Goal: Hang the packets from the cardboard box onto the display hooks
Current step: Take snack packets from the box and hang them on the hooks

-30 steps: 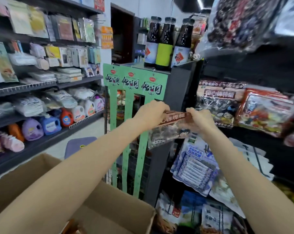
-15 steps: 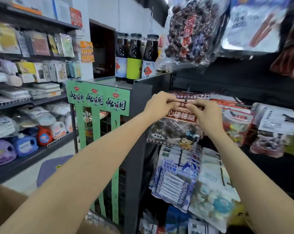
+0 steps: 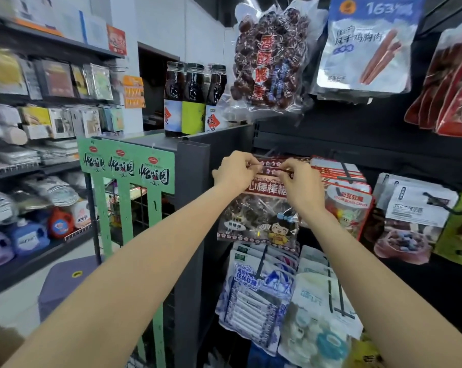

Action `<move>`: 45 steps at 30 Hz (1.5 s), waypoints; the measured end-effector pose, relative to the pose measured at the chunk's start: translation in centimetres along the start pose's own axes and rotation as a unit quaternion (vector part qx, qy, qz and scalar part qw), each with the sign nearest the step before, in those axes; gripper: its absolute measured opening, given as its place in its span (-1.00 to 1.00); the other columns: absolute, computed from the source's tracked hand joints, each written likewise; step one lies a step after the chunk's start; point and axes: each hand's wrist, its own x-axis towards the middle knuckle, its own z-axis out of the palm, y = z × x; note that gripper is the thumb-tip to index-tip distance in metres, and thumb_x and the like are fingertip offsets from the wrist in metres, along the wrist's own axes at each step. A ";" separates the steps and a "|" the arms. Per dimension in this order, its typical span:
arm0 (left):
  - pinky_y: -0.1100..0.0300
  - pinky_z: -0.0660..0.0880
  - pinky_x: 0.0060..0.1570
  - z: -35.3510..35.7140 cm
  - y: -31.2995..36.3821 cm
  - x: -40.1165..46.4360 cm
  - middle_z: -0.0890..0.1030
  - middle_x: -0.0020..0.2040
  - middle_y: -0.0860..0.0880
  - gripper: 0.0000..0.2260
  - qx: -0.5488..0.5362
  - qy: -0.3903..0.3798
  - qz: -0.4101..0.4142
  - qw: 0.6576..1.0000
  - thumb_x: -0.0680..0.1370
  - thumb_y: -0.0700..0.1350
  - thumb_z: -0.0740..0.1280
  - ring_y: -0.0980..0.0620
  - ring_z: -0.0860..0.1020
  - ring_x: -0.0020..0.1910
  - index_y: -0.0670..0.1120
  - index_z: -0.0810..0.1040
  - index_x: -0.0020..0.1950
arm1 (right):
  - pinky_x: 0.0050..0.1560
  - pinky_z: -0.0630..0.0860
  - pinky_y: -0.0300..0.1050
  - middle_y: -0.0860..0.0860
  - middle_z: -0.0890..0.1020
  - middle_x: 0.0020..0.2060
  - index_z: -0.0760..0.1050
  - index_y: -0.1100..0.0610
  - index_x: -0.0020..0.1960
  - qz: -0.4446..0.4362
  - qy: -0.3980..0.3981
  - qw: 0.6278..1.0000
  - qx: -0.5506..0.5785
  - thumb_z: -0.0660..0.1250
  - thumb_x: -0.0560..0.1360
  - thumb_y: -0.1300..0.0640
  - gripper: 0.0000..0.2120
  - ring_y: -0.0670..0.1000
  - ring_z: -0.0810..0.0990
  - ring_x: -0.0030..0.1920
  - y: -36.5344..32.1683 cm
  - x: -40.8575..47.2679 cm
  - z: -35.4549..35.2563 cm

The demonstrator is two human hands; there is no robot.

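A clear lollipop packet with a dark red header and a cartoon figure hangs flat against the black display wall. My left hand pinches the header's left top corner. My right hand pinches the header's right part. The hook behind the header is hidden by my fingers. Only a brown corner of the cardboard box shows at the bottom left.
Other packets hang on hooks around it: red-topped candy bags to the right, blue-white packets below, a dark fruit bag above. A green cardboard rack and dark bottles stand left. A purple stool sits on the floor.
Both hands carried the lollipop packet up and forward to the display wall. The view lifted, so the box has nearly left the frame. The packet now hangs flat.
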 end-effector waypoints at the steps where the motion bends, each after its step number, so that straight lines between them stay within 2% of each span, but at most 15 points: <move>1: 0.02 0.31 0.20 0.2 0.1 0.0 0.64 0.10 0.04 -0.88 0.024 0.011 0.006 1.000 0.56 0.00 0.31 -0.01 0.51 0.17 0.05 0.61 0.05 | -0.27 0.36 -0.16 0.03 0.62 -0.03 0.50 0.10 0.11 -0.011 0.010 1.000 -0.028 0.28 0.56 0.12 -0.85 0.04 0.59 -0.08 0.0 0.1 0.1; 4: 0.06 0.27 0.14 0.8 0.1 0.4 0.65 0.04 0.04 -0.85 0.114 0.051 0.060 0.990 0.58 -0.09 0.26 -0.02 0.53 0.13 0.04 0.58 0.10 | -0.31 0.33 -0.08 0.10 0.51 0.03 0.32 0.13 0.23 -0.052 0.020 0.992 -0.113 0.28 0.52 0.29 -0.68 0.12 0.54 -0.07 0.1 0.5 0.6; 6: 0.05 0.26 0.09 1.3 -0.1 1.0 0.62 0.04 0.01 -0.82 0.169 0.065 0.078 0.981 0.58 -0.13 0.24 -0.06 0.49 0.13 0.04 0.56 0.13 | -0.25 0.38 -0.07 0.13 0.44 0.11 0.31 0.15 0.27 -0.075 -0.008 0.984 -0.160 0.31 0.43 0.39 -0.55 0.13 0.47 0.03 0.7 0.7 1.1; 9: 0.02 0.30 0.12 2.2 -0.5 2.2 0.49 0.15 -0.05 -0.74 0.281 0.043 0.100 0.954 0.56 -0.14 0.26 -0.08 0.40 0.19 0.02 0.45 0.25 | 0.11 0.41 0.00 0.12 0.41 0.20 0.34 0.15 0.23 -0.092 -0.040 0.972 -0.212 0.37 0.40 0.34 -0.55 0.13 0.38 0.20 1.9 0.6 2.1; 13: -0.03 0.27 0.25 2.8 -1.1 2.9 0.38 0.26 -0.06 -0.59 0.322 0.026 0.114 0.940 0.52 -0.18 0.32 -0.07 0.34 0.27 0.02 0.35 0.35 | 0.48 0.08 0.02 0.15 0.33 0.38 0.33 0.17 0.30 -0.105 -0.032 0.966 -0.232 0.37 0.43 0.30 -0.53 0.13 0.23 0.43 2.5 0.4 2.7; 16: -0.08 0.15 0.39 2.8 -1.3 2.1 0.31 0.40 -0.07 -0.52 0.301 0.045 0.130 0.944 0.53 -0.19 0.31 -0.07 0.25 0.40 0.01 0.29 0.42 | 0.47 -0.20 -0.03 0.18 0.18 0.49 0.37 0.24 0.30 -0.123 -0.008 0.964 -0.234 0.38 0.41 0.34 -0.53 0.13 0.01 0.53 2.4 -0.2 2.6; 19: -0.03 0.13 0.42 2.3 -1.7 0.6 0.18 0.51 -0.11 -0.53 0.302 0.087 0.174 0.933 0.54 -0.19 0.29 -0.08 0.13 0.50 -0.03 0.30 0.44 | 0.45 -0.04 -0.03 0.20 0.28 0.44 0.47 0.24 0.21 -0.109 0.028 0.973 -0.203 0.44 0.39 0.30 -0.59 0.15 0.14 0.50 1.9 -1.7 2.7; 22: 0.01 0.32 0.25 0.9 -2.3 -1.1 0.34 0.42 -0.12 -0.58 0.293 0.132 0.204 0.925 0.50 -0.24 0.31 -0.11 0.30 0.39 -0.07 0.41 0.36 | 0.34 0.32 -0.08 0.13 0.32 0.35 0.38 0.16 0.33 -0.053 -0.014 0.994 -0.093 0.37 0.48 0.19 -0.56 0.09 0.25 0.40 0.5 -3.3 2.2; 24: 0.04 0.36 0.14 -0.3 -3.1 -2.5 0.43 0.32 -0.08 -0.64 0.286 0.104 0.198 0.932 0.54 -0.22 0.27 -0.10 0.39 0.28 -0.07 0.41 0.34 | 0.18 0.40 -0.09 0.10 0.40 0.24 0.37 0.14 0.32 -0.018 -0.072 0.997 -0.011 0.32 0.51 0.18 -0.61 0.07 0.35 0.29 -0.9 -4.0 2.2; 28: 0.13 0.35 -0.13 -3.1 -5.9 -6.0 0.51 0.13 -0.03 -0.78 0.287 0.024 0.164 0.944 0.59 -0.12 0.19 -0.04 0.48 0.13 -0.04 0.43 0.23 | 0.12 0.49 0.03 0.08 0.56 0.08 0.49 0.12 0.17 -0.028 -0.164 0.983 0.072 0.28 0.50 0.20 -0.75 0.07 0.52 0.13 -4.3 -5.8 4.0; 30: 0.14 0.33 -0.20 -4.7 -8.3 -7.9 0.53 0.08 -0.04 -0.82 0.296 -0.003 0.131 0.946 0.59 -0.10 0.18 -0.05 0.50 0.08 -0.05 0.45 0.18 | 0.07 0.51 0.01 0.07 0.59 0.03 0.52 0.11 0.14 -0.034 -0.204 0.974 0.089 0.27 0.50 0.21 -0.78 0.06 0.55 0.07 -6.3 -7.3 5.2; 35: 0.03 0.51 -0.07 -9.5 -16.6 -14.2 0.58 0.06 -0.08 -0.83 0.302 -0.104 -0.031 0.947 0.57 -0.10 0.21 -0.12 0.54 0.04 -0.06 0.48 0.14 | 0.06 0.55 0.00 0.05 0.62 0.02 0.56 0.13 0.14 -0.076 -0.327 0.935 0.114 0.25 0.56 0.19 -0.81 0.05 0.59 0.04 -13.0 -13.2 9.7; 38: 0.03 0.52 -0.13 -12.6 -22.9 -18.9 0.59 -0.01 -0.12 -0.83 0.299 -0.107 -0.127 0.940 0.57 -0.08 0.21 -0.16 0.56 0.00 -0.09 0.52 0.07 | -0.03 0.55 -0.01 0.10 0.61 -0.01 0.56 0.18 0.14 -0.110 -0.412 0.895 0.132 0.23 0.57 0.20 -0.80 0.09 0.59 -0.05 -17.7 -17.8 13.3; 41: -0.03 0.53 -0.08 -15.6 -28.9 -23.9 0.60 0.02 -0.16 -0.81 0.287 -0.102 -0.200 0.931 0.56 -0.08 0.22 -0.20 0.56 0.01 -0.12 0.54 0.08 | -0.10 0.48 -0.06 0.07 0.55 -0.09 0.56 0.20 0.09 -0.139 -0.469 0.861 0.138 0.22 0.56 0.19 -0.81 0.08 0.52 -0.09 -22.4 -22.6 17.0; 45: -0.01 0.52 0.03 -18.3 -36.2 -30.2 0.60 0.10 -0.15 -0.72 0.268 -0.158 -0.340 0.887 0.55 0.05 0.26 -0.20 0.56 0.09 -0.10 0.56 0.13 | 0.09 0.51 0.04 0.15 0.60 0.07 0.53 0.17 0.13 -0.119 -0.567 0.805 0.129 0.25 0.53 0.19 -0.80 0.15 0.56 0.08 -25.9 -30.0 22.9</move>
